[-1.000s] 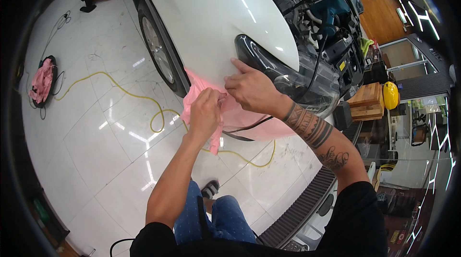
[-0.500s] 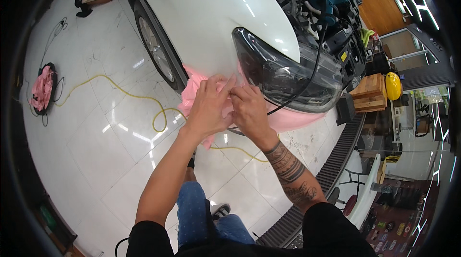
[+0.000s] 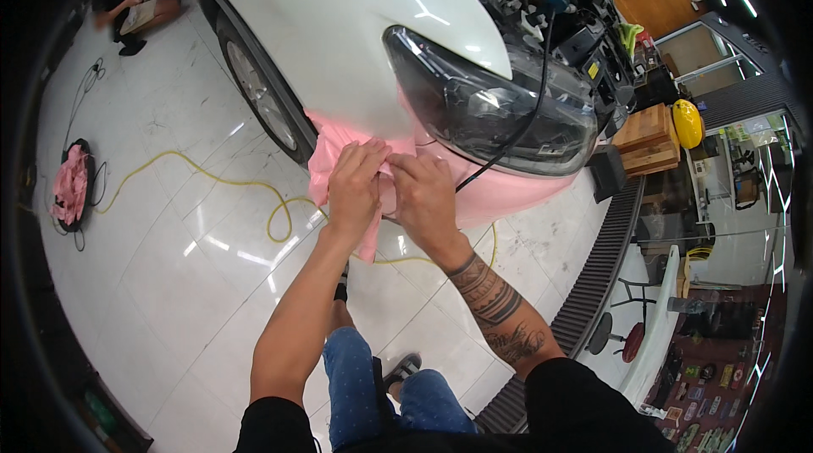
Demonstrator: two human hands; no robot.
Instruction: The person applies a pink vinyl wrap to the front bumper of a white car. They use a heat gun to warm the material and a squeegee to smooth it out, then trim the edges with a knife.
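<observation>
A glossy pink sheet point(image 3: 495, 199) covers the white car's front corner below the headlight point(image 3: 483, 110), crumpled and hanging loose at its left end beside the wheel point(image 3: 262, 89). My left hand point(image 3: 354, 195) and my right hand point(image 3: 421, 199) meet on that crumpled part, fingertips nearly touching, both with curled fingers gripping the pink sheet. The white fender point(image 3: 313, 13) rises above them. A black cable point(image 3: 529, 127) runs down over the headlight to just right of my right hand.
A crouching person point(image 3: 127, 8) is at upper left. A bag with pink material point(image 3: 69, 186) and a yellow hose point(image 3: 212, 180) lie on the tiled floor. The open engine bay point(image 3: 550, 4), wooden boxes point(image 3: 644, 140), a yellow round object point(image 3: 688, 123) and a dark slatted strip point(image 3: 605, 254) are rightward.
My right hand has come down from the headlight's left tip to beside my left hand on the pink sheet, its extended index finger now curled. The car appears higher and further left in view.
</observation>
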